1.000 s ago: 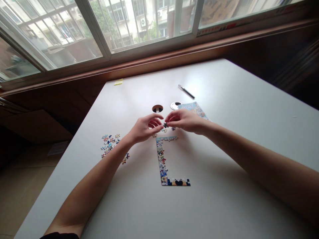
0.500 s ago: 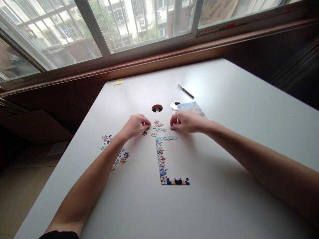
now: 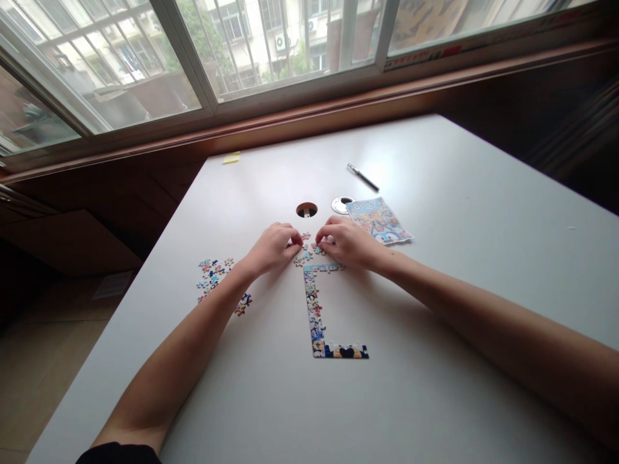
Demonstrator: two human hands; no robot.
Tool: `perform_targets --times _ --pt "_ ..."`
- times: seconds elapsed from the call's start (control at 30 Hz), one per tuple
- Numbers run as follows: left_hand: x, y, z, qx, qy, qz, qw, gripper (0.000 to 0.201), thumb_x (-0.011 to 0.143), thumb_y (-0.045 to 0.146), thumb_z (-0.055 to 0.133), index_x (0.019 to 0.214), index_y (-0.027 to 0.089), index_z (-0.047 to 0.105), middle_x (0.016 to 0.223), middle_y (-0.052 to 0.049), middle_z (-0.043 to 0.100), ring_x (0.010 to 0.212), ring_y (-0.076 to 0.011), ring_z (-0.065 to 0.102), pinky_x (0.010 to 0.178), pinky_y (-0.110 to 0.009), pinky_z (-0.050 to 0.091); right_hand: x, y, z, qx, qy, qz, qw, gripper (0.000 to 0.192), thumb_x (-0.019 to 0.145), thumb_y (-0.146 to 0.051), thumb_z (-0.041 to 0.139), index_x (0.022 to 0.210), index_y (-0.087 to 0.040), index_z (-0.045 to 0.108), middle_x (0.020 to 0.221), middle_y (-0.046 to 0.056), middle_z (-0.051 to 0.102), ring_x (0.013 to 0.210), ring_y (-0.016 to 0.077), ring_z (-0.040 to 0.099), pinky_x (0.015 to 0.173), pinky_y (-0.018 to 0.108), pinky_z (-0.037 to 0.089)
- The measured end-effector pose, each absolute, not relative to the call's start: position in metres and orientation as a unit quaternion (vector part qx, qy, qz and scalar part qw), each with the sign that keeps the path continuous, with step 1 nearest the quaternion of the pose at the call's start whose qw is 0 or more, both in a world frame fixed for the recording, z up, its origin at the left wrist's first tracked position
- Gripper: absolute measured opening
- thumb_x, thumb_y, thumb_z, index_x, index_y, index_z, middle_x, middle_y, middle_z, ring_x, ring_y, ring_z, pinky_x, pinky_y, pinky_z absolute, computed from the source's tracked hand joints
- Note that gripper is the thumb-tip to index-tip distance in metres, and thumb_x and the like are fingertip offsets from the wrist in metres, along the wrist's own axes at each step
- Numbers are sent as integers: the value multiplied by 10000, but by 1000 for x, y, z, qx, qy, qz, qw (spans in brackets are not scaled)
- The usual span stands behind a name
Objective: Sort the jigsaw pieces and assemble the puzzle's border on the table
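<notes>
Looking down at our puzzle, near to far:

frame: the joined edge strip [image 3: 316, 309] lies flat on the table [image 3: 435, 386], closest to us, running up to a corner just under our hands.

side pile: more pieces [image 3: 213, 278] scattered well off to the left, by our left forearm.

left hand [image 3: 271, 248]: curled down on the table, fingertips pinched at the loose pieces [image 3: 304, 250]; can't tell if it's actually got one.

right hand [image 3: 345, 241]: same deal, fingers bent and pressing at that little cluster, just above the frame's top corner. Whether it's gripping one we can't tell.

handling: we'd guess these bits are thin card, super light, stiff but easy to bend at the tabs, and they slide on the smooth top. Best pinched by the edges with thumb and fingertip, or slid flat.

further back: picture card [image 3: 380, 220] just right of our right hand, then the grommet hole [image 3: 306, 209], its cap [image 3: 341, 205], a pen [image 3: 362, 177] and a yellow note [image 3: 231, 158] by the window.

vs half a second ago: hands were apart either side of the cluster, now nearly touching over it, and the card's uncovered.
</notes>
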State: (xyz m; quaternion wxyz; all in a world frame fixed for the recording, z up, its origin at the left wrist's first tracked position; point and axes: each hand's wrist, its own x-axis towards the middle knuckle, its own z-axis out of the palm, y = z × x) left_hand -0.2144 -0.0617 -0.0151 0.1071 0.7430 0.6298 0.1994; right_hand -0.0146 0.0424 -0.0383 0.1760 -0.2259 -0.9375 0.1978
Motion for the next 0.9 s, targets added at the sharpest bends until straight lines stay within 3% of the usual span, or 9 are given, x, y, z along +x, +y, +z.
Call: perform_targets --times 0.23,0.37,0.53,0.67,0.9 --pt "-215 -64 -13 796 571 180 87 123 884 282 679 971 274 764 1006 -42 678 963 -218 562 932 -372 433 -13 44 -33 -245 -919 239 195 81 848 -230 613 859 -191 684 895 79 671 878 218 607 817 361 480" --pt "-212 -64 -13 806 562 159 94 117 869 212 667 929 257 758 994 -46 669 980 -221 562 935 -379 430 -12 43 -22 -275 -847 415 187 115 816 -311 664 840 -200 683 805 49 700 726 175 615 677 336 487" --pt "-210 -68 -3 746 577 226 243 113 865 187 616 937 193 703 890 -31 691 851 -161 617 782 -292 486 -6 50 -10 -235 -777 563 151 227 788 -362 723 959 -212 731 913 76 741 844 196 648 743 348 515" --pt "-208 -70 0 714 569 248 324 217 895 245 589 1059 189 720 888 -35 711 769 -131 639 704 -261 494 8 60 7 -204 -810 547 53 301 812 -367 693 1072 -226 748 927 63 737 860 194 634 728 336 489" --pt "-207 -70 -3 715 565 261 319 164 823 259 683 936 160 749 860 -48 730 800 -153 659 723 -277 504 20 34 41 -50 -853 471 -218 170 744 -324 759 849 -203 702 887 23 748 806 182 664 672 294 465"
